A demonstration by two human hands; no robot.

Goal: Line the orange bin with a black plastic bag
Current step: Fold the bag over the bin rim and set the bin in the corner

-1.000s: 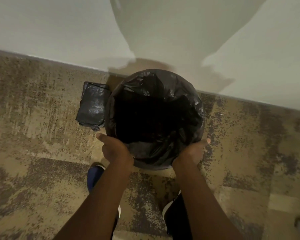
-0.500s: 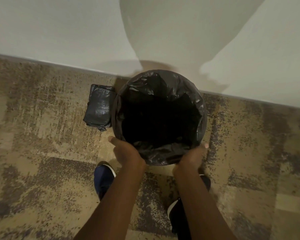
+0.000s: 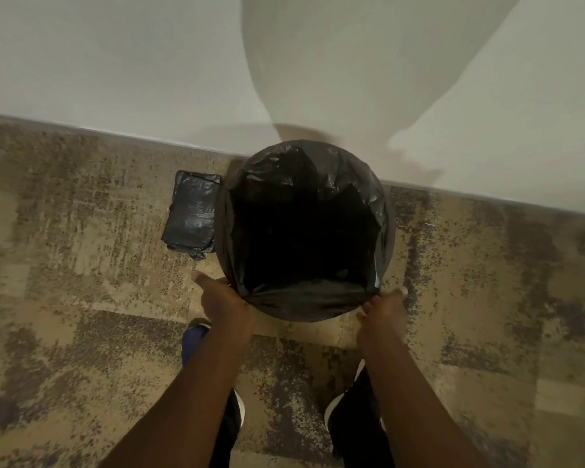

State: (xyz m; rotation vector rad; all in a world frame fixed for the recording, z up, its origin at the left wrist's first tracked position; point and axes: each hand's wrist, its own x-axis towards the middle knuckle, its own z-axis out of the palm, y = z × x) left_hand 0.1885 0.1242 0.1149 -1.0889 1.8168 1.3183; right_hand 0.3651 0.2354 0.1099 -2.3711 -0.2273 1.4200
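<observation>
- Far left, a folded black packet lies on the carpet, just beside the bin; spare, untouched
- Left hand presses the black bag at the near-left rim; fingers hidden, grip unclear
- Bag covers the bin completely, mouth open, against the far wall
- Right hand at the near-right rim, fingers loosely spread, touching plastic; both hands equally near; the near fold looks next

Black plastic bag lines bin, folded over rim.
</observation>
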